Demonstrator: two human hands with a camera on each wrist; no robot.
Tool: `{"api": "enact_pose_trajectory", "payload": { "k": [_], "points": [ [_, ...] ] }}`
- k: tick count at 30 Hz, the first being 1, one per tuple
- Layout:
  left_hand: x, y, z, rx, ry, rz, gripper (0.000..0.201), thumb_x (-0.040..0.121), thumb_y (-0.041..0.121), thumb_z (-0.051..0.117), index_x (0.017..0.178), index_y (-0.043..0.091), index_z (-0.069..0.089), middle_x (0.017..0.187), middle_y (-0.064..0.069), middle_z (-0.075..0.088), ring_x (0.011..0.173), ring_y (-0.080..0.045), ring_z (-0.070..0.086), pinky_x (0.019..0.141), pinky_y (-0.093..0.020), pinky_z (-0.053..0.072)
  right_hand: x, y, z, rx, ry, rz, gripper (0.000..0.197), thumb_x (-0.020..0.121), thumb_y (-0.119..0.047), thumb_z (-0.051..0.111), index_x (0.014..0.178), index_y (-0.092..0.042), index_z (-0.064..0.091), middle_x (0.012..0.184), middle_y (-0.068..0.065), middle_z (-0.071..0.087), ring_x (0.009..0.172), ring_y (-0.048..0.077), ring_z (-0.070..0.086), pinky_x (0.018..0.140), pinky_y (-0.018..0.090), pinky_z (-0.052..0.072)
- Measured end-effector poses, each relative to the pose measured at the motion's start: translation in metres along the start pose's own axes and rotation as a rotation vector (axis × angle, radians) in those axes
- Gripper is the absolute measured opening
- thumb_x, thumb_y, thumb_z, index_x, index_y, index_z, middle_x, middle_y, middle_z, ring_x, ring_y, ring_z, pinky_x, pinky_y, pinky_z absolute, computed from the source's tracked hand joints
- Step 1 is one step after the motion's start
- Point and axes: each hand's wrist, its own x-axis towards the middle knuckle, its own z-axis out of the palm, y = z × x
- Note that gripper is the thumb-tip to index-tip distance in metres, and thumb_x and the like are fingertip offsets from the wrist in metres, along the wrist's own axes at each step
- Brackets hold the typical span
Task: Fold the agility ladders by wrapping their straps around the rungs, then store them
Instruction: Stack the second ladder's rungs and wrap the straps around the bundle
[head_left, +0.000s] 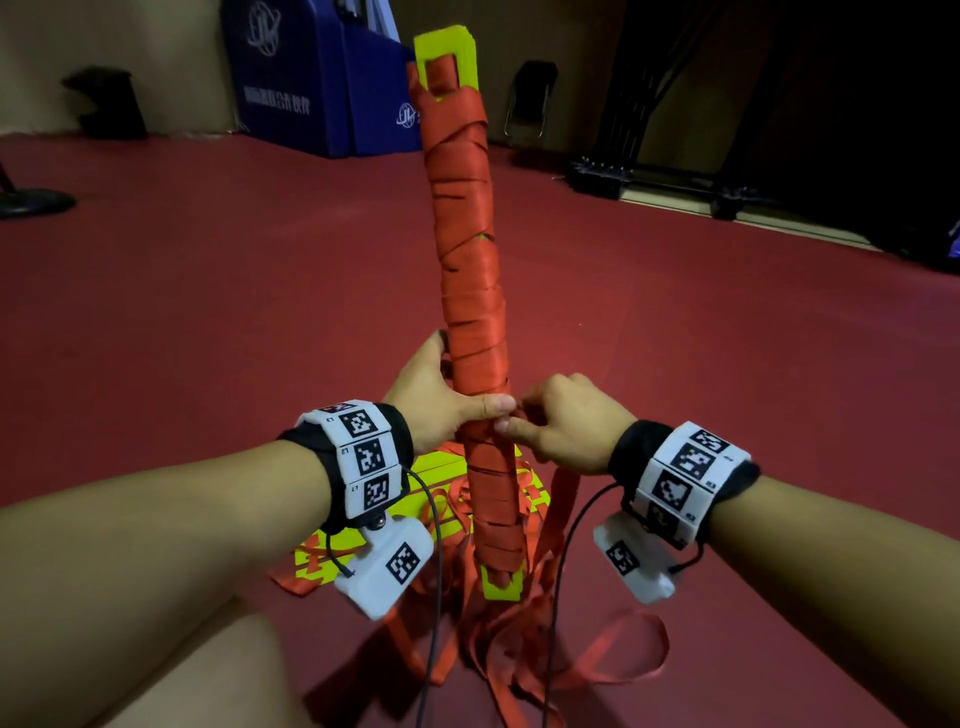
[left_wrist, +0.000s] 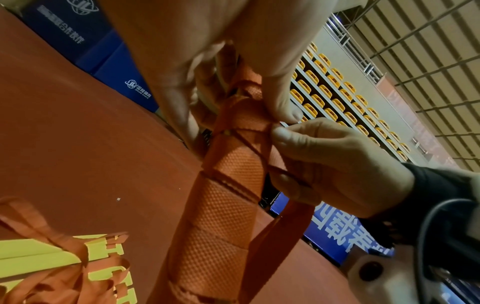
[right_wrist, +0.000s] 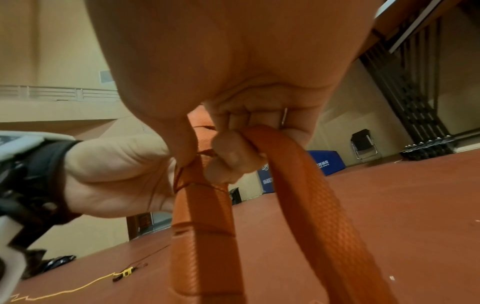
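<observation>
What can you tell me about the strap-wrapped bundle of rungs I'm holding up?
The wrapped bundle is a long stack of yellow-green rungs, bound almost end to end in overlapping turns of orange-red woven strap, with slotted yellow ends bare at top and bottom. It stands nearly upright, slightly tilted, lower end near the red floor. The left hand grips its lower middle; the right hand pinches the strap there.

The wrapped ladder bundle (head_left: 470, 291) stood upright between the left hand (head_left: 436, 395) and right hand (head_left: 569, 426); loose rungs (head_left: 358, 551) and straps (head_left: 519, 660) lay on the floor (head_left: 208, 312) below; mats (head_left: 317, 78) stood behind.
</observation>
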Motion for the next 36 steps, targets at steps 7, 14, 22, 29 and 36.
{"api": "enact_pose_trajectory", "payload": {
  "k": [7, 14, 22, 29, 36],
  "points": [
    [0.001, 0.002, 0.004, 0.074, -0.013, 0.022, 0.072, 0.061, 0.027, 0.095, 0.117, 0.023, 0.051, 0.091, 0.005, 0.064, 0.084, -0.014, 0.062, 0.077, -0.033, 0.055, 0.006, 0.006, 0.013, 0.004, -0.020, 0.065, 0.037, 0.091, -0.049, 0.052, 0.078, -0.016, 0.059, 0.080, 0.014, 0.068, 0.080, 0.035, 0.066, 0.072, 0.041, 0.054],
    [-0.001, 0.013, 0.012, -0.018, -0.074, -0.147, 0.072, 0.051, 0.017, 0.071, 0.119, 0.021, 0.049, 0.091, -0.010, 0.062, 0.078, -0.026, 0.060, 0.068, -0.050, 0.055, 0.001, 0.007, 0.007, 0.165, -0.077, 0.169, 0.039, 0.097, -0.037, 0.058, 0.065, -0.015, 0.061, 0.060, 0.000, 0.065, 0.055, 0.011, 0.060, 0.065, 0.029, 0.050],
    [-0.001, 0.014, 0.014, 0.029, -0.036, -0.039, 0.057, 0.067, -0.003, 0.076, 0.107, 0.029, 0.051, 0.102, -0.008, 0.068, 0.101, -0.036, 0.069, 0.081, -0.063, 0.057, 0.002, 0.006, -0.012, 0.346, -0.110, 0.255, 0.033, 0.094, -0.023, 0.066, 0.063, -0.011, 0.066, 0.067, 0.008, 0.073, 0.051, 0.013, 0.064, 0.056, 0.025, 0.051],
    [0.000, 0.020, 0.017, -0.068, -0.079, -0.051, 0.057, 0.086, -0.010, 0.068, 0.124, 0.027, 0.046, 0.104, -0.004, 0.066, 0.097, -0.023, 0.067, 0.077, -0.059, 0.059, -0.002, 0.002, -0.024, 0.286, -0.037, 0.318, 0.032, 0.092, -0.024, 0.065, 0.064, -0.010, 0.066, 0.073, 0.012, 0.075, 0.052, 0.015, 0.064, 0.060, 0.031, 0.056],
    [-0.004, 0.030, 0.023, -0.128, -0.317, -0.068, 0.071, 0.085, -0.007, 0.066, 0.132, 0.039, 0.040, 0.083, 0.004, 0.066, 0.069, -0.009, 0.063, 0.058, -0.027, 0.053, -0.023, 0.014, -0.030, 0.432, -0.007, 0.293, 0.032, 0.092, -0.017, 0.065, 0.061, -0.011, 0.065, 0.067, 0.015, 0.072, 0.050, 0.019, 0.059, 0.058, 0.031, 0.052]
  ]
}}
